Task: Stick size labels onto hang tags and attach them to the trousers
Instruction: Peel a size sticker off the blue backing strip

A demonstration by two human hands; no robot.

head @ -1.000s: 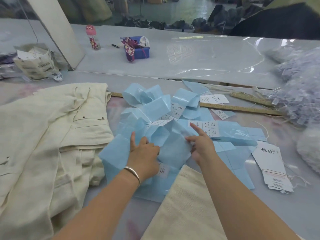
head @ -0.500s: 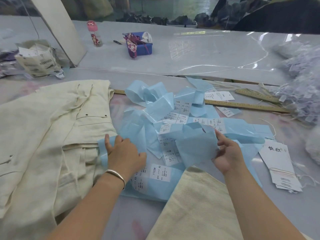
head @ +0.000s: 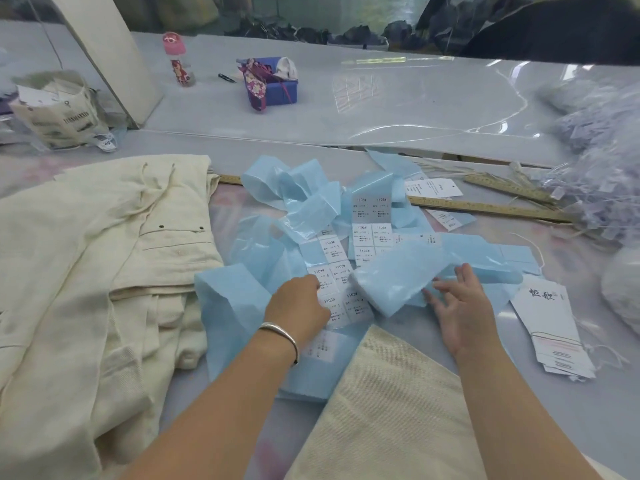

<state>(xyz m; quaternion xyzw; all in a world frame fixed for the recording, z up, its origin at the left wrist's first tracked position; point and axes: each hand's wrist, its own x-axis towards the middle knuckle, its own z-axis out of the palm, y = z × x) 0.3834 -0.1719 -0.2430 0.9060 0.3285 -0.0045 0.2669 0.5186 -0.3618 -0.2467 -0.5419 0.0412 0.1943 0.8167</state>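
Tangled light-blue backing strips [head: 301,209] carrying white size labels [head: 372,216] cover the middle of the table. My left hand [head: 298,306], a bracelet on its wrist, lies with curled fingers on a strip of S labels [head: 337,296]; its fingertips are hidden. My right hand [head: 460,306] has spread fingers touching a folded blue strip [head: 398,278]. A stack of white hang tags [head: 550,327] with strings lies at the right. Cream trousers [head: 86,271] are piled at the left, and another cream piece [head: 391,410] lies near me.
Two wooden rulers [head: 485,206] lie behind the strips. A heap of pale purple tags [head: 599,178] fills the right edge. At the back stand a blue box [head: 277,88], a pink-capped bottle [head: 178,60], small snips [head: 227,77] and a printed bag [head: 59,116].
My left hand moved right onto the S labels. My right hand let go of the blue strip it was lifting; the strip now lies folded lower, under its spread fingers.
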